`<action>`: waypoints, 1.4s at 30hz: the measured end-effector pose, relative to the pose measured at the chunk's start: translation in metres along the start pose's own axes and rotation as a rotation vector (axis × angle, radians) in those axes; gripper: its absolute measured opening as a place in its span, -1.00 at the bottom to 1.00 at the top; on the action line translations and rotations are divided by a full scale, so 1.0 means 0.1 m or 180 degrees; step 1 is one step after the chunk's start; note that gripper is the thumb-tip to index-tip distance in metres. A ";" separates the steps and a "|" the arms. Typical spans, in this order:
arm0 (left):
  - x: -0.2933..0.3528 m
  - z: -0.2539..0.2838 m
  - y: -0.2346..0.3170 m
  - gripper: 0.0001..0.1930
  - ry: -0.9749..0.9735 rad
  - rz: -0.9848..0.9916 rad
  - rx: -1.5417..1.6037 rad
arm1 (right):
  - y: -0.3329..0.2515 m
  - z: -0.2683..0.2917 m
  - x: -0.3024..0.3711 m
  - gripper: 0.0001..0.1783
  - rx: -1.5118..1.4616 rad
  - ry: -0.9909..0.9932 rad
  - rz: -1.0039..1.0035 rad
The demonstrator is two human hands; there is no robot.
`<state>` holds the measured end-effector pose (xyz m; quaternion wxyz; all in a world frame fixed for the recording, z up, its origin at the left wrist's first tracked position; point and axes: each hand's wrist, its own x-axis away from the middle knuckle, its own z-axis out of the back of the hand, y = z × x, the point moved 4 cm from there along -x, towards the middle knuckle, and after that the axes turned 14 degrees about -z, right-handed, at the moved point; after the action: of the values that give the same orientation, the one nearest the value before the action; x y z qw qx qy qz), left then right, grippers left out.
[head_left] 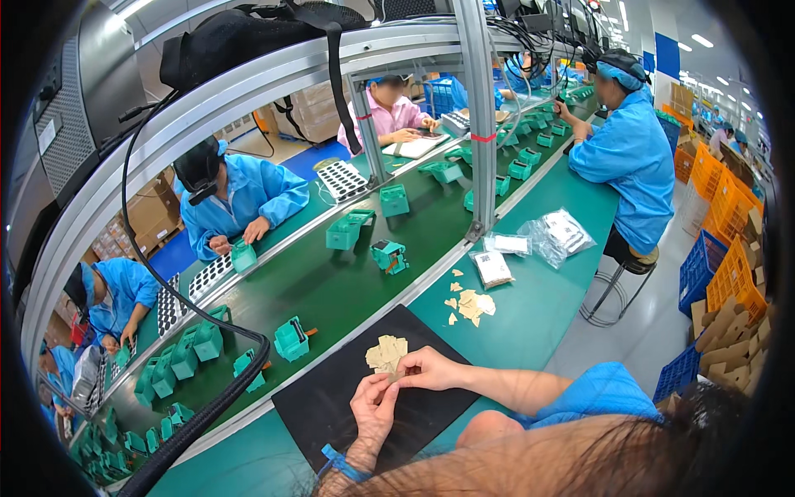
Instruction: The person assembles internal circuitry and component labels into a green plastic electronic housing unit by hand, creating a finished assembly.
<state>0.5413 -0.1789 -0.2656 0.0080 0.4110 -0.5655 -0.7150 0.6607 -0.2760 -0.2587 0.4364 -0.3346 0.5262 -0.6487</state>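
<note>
Tan paper pieces (386, 354); both hands' fingers pinching one; black mat (331, 398)

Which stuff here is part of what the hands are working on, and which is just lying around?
In use:
left hand
right hand
stack of tan pieces
black mat

Lying about:
loose tan pieces
clear bags
green housings on the belt

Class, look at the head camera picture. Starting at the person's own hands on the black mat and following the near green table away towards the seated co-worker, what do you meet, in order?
Left hand and right hand on a tan piece → stack of tan pieces on the black mat → scattered tan pieces → clear bags → co-worker in blue.
</note>
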 end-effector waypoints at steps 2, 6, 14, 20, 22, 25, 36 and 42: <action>0.02 0.00 -0.07 -0.85 -0.0253 -0.0110 -0.0080 | -0.04 -0.01 0.03 -0.84 0.0002 -0.0077 0.0034; 0.09 0.07 -0.19 -0.88 -0.0106 0.0272 0.0308 | -0.13 -0.02 0.06 -0.87 -0.0046 -0.0237 0.0089; 0.03 -0.04 -0.06 -0.88 -0.0009 0.0075 0.0815 | 0.00 -0.10 0.07 -0.85 -0.1182 -0.0420 -0.0073; 0.08 -0.04 -0.13 -0.90 -0.0262 0.0553 0.0509 | -0.15 0.00 0.11 -0.87 0.0157 0.0286 0.0330; 0.09 -0.06 -0.14 -0.91 -0.0354 0.0697 0.0460 | -0.13 -0.01 0.10 -0.86 0.0138 0.0273 0.0573; 0.05 -0.08 -0.11 -0.90 -0.0253 0.0812 0.0447 | -0.14 0.03 0.10 -0.86 -0.0007 0.0267 0.0388; 0.07 -0.04 -0.14 -0.88 -0.0261 0.0902 0.0503 | -0.10 0.00 0.09 -0.88 -0.0048 0.0323 0.0318; 0.07 -0.06 -0.05 -0.88 -0.0079 0.1089 0.0659 | -0.06 0.00 0.09 -0.89 0.0022 0.0408 0.0267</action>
<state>0.5425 -0.1858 -0.2740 0.0801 0.2987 -0.6976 -0.6463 0.6560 -0.2844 -0.2532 0.4297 -0.2685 0.5643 -0.6518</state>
